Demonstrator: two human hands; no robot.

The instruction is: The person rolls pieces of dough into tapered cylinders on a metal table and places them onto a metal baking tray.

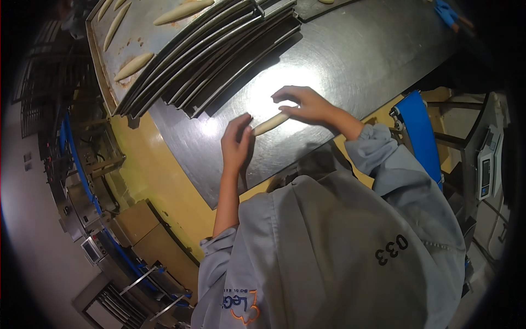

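Observation:
A long, tapered dough piece [268, 123] lies diagonally on the steel worktable [339, 49]. My left hand [236, 140] is at its lower-left end, fingers curled and thumb against the dough. My right hand [304, 107] is at the other end, its thumb touching the dough while its fingers arch apart above the steel.
Stacked black baking trays [219, 60] stand beyond my hands, beside a tray [131, 35] holding several dough pieces. A blue-gloved hand [446, 13] is at top right. A blue belt conveyor [416, 131] and a scale [485, 170] stand right; more conveyor machinery [82, 186] is left.

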